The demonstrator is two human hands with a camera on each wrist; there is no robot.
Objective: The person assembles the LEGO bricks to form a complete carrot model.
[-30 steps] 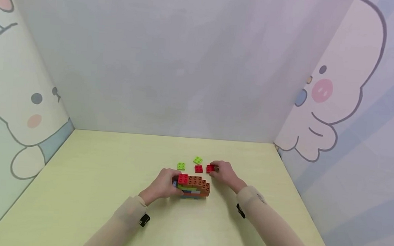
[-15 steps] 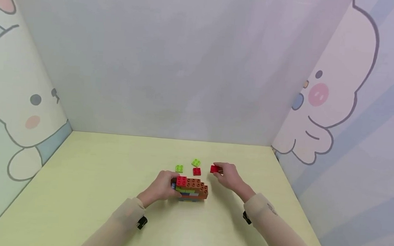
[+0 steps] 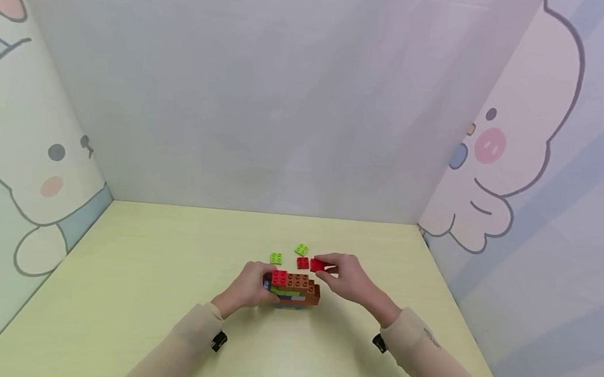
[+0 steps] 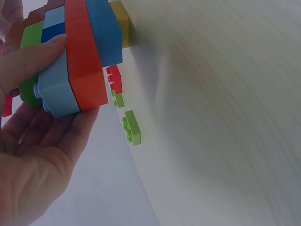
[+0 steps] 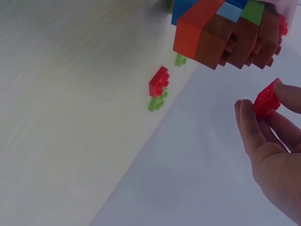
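My left hand (image 3: 249,285) grips the left end of a multicoloured toy brick build (image 3: 298,281), thumb on the near side and fingers behind. In the left wrist view the build (image 4: 83,61) shows orange, blue, green and brown layers. One red brick (image 3: 279,277) caps its left end, beside brown bricks that step down to the right. Between thumb and fingertips, my right hand (image 3: 350,278) pinches a small red brick (image 5: 266,100) above and behind the build's right end, apart from it.
Behind the build, a loose red brick (image 3: 302,263) lies on the pale table (image 3: 171,249) with a green brick (image 3: 276,258) to its left and another green brick (image 3: 302,249) farther back. A grey wall (image 3: 270,122) stands beyond the table.
My right hand has lifted the red brick off the table and carried it left and nearer the build, turning it in the fingers. The left hand keeps its hold.
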